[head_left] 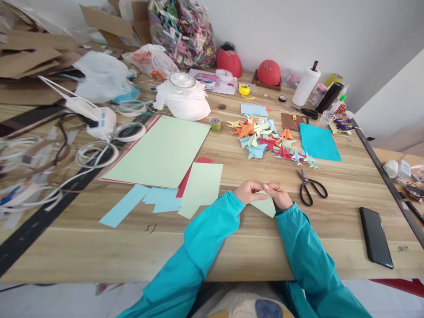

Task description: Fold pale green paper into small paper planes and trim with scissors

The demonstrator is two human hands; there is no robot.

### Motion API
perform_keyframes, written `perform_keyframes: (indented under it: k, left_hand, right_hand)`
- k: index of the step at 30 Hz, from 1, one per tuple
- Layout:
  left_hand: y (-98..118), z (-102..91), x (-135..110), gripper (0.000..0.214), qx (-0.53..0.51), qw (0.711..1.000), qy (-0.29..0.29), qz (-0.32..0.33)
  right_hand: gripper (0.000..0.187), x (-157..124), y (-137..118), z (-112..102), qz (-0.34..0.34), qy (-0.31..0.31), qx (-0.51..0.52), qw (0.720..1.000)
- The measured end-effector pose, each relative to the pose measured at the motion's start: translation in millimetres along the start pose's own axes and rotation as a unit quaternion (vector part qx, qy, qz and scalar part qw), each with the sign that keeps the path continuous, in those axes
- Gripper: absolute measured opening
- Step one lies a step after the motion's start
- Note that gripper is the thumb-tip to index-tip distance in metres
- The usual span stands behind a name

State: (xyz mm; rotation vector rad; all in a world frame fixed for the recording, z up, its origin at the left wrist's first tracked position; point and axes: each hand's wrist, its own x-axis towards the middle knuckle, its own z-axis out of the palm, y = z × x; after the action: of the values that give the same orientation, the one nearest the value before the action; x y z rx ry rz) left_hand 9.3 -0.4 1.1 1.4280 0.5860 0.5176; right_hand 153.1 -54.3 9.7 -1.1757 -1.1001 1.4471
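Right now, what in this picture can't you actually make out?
Head view only:
- The green paper: its upper folds are covered by the left hand and right hand.
- The cables at the left: blurred.
- The clutter at the far right: cut off by the frame.
- The bottles at the back: labels too small.
- The phone: screen dark.

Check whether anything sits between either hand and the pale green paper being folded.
Nothing visible does. The left hand and right hand both pinch the pale green paper; the scissors lie apart, to its right.
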Motion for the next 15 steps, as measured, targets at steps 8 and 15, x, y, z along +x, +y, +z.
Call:
perform_keyframes:
  k: [8,15]
  left_hand:
    - [4.0,-1.6,-0.8,0.029,-0.021,1.0,0.012,-0.01]
    - [5.0,-0.3,-1.1,0.029,-0.039,0.999,0.012,0.002]
  right_hand:
    - [0.044,1.7,2.9,-1.9,-0.012,0.027,-0.017,0.999]
    - [0.046,2.7,7.0,-2.5,0.015,0.036,-0.001,0.999]
